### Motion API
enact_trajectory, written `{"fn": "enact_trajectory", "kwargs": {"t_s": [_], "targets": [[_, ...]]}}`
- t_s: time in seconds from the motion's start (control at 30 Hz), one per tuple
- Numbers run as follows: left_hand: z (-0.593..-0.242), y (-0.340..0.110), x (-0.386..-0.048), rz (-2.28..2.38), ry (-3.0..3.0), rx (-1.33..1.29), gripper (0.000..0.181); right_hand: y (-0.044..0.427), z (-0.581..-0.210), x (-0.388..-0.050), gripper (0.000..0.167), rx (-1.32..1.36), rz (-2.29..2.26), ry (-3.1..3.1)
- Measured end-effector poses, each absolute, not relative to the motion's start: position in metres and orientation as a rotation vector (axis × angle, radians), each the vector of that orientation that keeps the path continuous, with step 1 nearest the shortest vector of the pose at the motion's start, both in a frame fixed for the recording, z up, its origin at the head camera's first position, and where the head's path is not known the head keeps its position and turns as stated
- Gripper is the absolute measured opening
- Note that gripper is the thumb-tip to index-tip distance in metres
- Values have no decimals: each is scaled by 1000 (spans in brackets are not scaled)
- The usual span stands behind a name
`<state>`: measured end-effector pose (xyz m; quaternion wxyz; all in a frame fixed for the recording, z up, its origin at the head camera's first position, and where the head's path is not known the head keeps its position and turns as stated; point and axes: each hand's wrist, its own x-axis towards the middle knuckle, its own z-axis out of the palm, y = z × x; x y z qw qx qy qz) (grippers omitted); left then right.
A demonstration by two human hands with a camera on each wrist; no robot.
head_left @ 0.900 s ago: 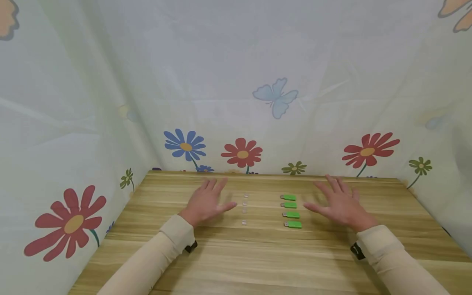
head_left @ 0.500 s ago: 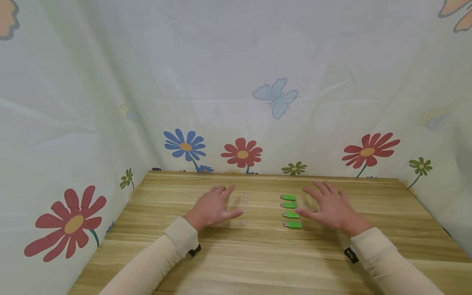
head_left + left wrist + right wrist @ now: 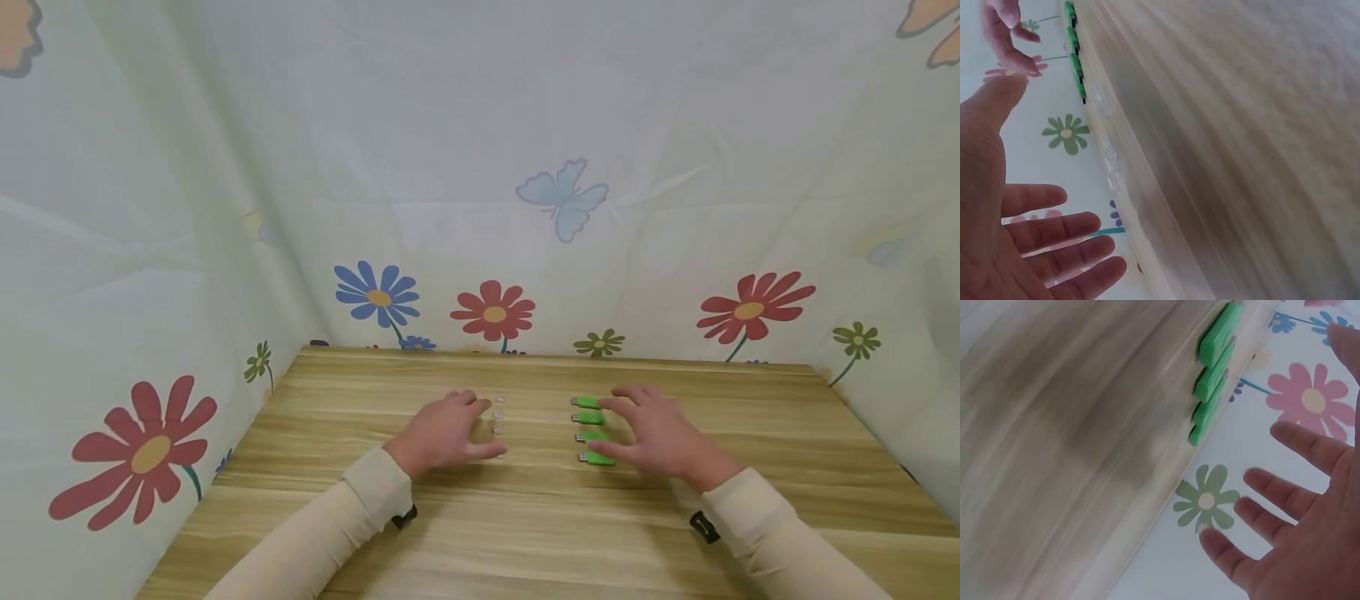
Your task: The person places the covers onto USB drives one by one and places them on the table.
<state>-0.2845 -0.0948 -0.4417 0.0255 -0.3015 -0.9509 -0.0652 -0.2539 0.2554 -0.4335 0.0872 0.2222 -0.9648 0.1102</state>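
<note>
Several green USB sticks (image 3: 587, 418) lie in a column on the wooden table, metal plugs to the left. Left of them is a column of small clear caps (image 3: 498, 413). The left hand (image 3: 442, 433) hovers just left of the caps, thumb and fingers spread, holding nothing; its thumb covers part of the nearest cap. Over the right ends of the sticks is the right hand (image 3: 660, 433), its fingers apart and empty. In the right wrist view the green sticks (image 3: 1219, 337) stand clear of the spread fingers. The left wrist view shows the clear caps (image 3: 1103, 100) apart from the left hand (image 3: 997, 206).
The wooden table (image 3: 480, 533) ends at the back against a pale curtain (image 3: 420, 167) printed with flowers and a butterfly. More of this curtain hangs along both sides. A black band shows at each wrist, below the beige sleeves.
Both hands have moved inward, the left one right toward the caps and the right one left over the sticks. Their fingers are more bent than before. Caps and sticks have not moved.
</note>
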Motion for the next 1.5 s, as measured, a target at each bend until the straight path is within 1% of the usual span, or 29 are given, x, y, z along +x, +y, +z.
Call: {"fn": "enact_trajectory", "kwargs": {"t_s": [0.27,0.6,0.9,1.07,1.23,1.5], "targets": [[-443,-89,-283,-208,-2938,-988,79,246,-433,-253,62,785,351,-2854],[-444,-83,-282,-126,-2920,-1099,69,237,-430,-252,46,833,386,-2946],[-447,-78,-287,-102,-2895,-1224,37,231,-431,-255,36,903,408,-2993],[-447,-76,-288,-115,-2905,-1253,27,230,-433,-257,25,943,408,-3015],[-447,-74,-287,-123,-2893,-1271,24,227,-433,-257,15,928,422,-3045],[-447,-72,-287,-102,-2900,-1276,25,225,-434,-256,11,959,404,-3026]]}}
